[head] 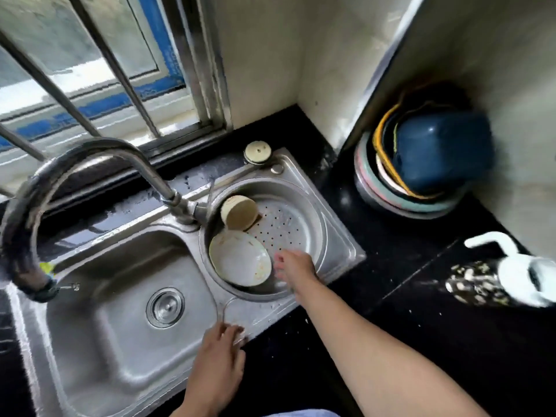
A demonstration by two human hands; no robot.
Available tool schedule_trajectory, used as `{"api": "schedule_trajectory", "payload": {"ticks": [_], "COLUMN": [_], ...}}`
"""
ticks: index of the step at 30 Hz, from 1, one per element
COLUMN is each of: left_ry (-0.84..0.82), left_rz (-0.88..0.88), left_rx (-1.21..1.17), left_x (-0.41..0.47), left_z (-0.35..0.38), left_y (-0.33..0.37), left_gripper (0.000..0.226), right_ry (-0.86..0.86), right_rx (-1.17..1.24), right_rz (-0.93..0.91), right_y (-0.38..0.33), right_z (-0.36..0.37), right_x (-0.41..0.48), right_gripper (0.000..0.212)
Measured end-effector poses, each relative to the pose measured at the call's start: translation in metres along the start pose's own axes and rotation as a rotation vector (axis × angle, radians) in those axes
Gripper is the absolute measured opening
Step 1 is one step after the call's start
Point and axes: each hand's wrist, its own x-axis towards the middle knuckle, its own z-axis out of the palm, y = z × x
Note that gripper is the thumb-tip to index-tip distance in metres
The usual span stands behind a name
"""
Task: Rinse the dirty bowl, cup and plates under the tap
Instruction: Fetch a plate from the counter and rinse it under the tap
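A dirty white bowl (239,257) leans inside the round right basin (316,206), which has a perforated metal insert. Behind it a cream cup (239,212) lies tipped on its side. My right hand (293,266) reaches into that basin just right of the bowl, fingers loosely spread and holding nothing. My left hand (221,353) rests with straight fingers on the sink's front rim (258,314). The curved tap (90,155) arches over the large left basin (120,296); no water runs from it.
A stack of bowls and plates topped by a blue container (442,155) stands in the back right corner of the black counter (406,254). A patterned kettle (499,278) with a white handle sits at the right. A window with bars is behind the sink.
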Motion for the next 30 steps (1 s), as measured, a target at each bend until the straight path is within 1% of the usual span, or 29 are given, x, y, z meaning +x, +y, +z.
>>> {"api": "schedule_trajectory", "payload": {"ticks": [1,3,5,6,8,9,10,12,13,15,18,20,23,24,26,28,30], "left_ry": [0.004,-0.035,-0.113,-0.205,-0.471,-0.602,-0.716,-0.849,-0.876,-0.902,-0.945,-0.992,-1.079,-1.129,-1.230,-1.252,-1.211], "left_rz": [0.035,0.121,0.154,0.100,-0.124,-0.221,-0.263,-0.318,-0.322,-0.265,-0.209,-0.167,-0.038,-0.018,-0.032,0.042,0.144], "left_rx": [0.007,0.023,-0.026,-0.116,-0.341,-0.372,-0.319,-0.157,-0.079,0.068,0.190,0.244,0.249,0.272,0.350,0.437,0.500], "left_x": [-0.002,-0.006,-0.015,-0.021,-0.034,-0.041,-0.050,-0.072,-0.085,-0.114,-0.164,-0.207,-0.281,-0.306,-0.359,-0.407,-0.447], "left_z": [0.000,0.003,0.008,0.012,0.023,0.029,0.035,0.047,0.052,0.073,0.123,0.171,0.245,0.271,0.323,0.376,0.426], "left_y": [-0.001,-0.004,-0.005,-0.007,-0.013,-0.022,-0.031,-0.048,-0.052,-0.047,-0.014,0.014,0.054,0.067,0.087,0.096,0.099], "left_gripper": [0.034,0.028,0.025,0.024,0.023,0.023,0.023,0.022,0.022,0.024,0.027,0.029,0.022,0.021,0.026,0.029,0.028], "right_ry": [0.060,0.170,0.277,0.318,0.390,0.414,0.433,0.459,0.463,0.462,0.452,0.506,0.596,0.606,0.593,0.573,0.567], "right_rx": [0.002,0.037,0.052,0.050,0.030,0.014,0.006,0.033,0.044,0.034,0.124,0.240,0.420,0.433,0.447,0.417,0.395], "right_rz": [-0.020,-0.072,-0.095,-0.092,-0.059,-0.028,0.011,0.106,0.158,0.254,0.367,0.465,0.607,0.657,0.754,0.787,0.772], "right_y": [0.020,0.063,0.108,0.133,0.187,0.218,0.251,0.316,0.347,0.407,0.505,0.575,0.676,0.710,0.773,0.828,0.879], "right_z": [-0.014,-0.040,-0.061,-0.070,-0.086,-0.092,-0.098,-0.106,-0.109,-0.117,-0.119,-0.117,-0.108,-0.105,-0.100,-0.104,-0.121], "right_x": [-0.012,-0.042,-0.072,-0.087,-0.121,-0.138,-0.157,-0.201,-0.226,-0.274,-0.343,-0.390,-0.453,-0.471,-0.502,-0.527,-0.545], "right_gripper": [0.017,0.020,0.019,0.020,0.025,0.025,0.023,0.026,0.027,0.029,0.035,0.023,0.039,0.039,0.037,0.035,0.034]}}
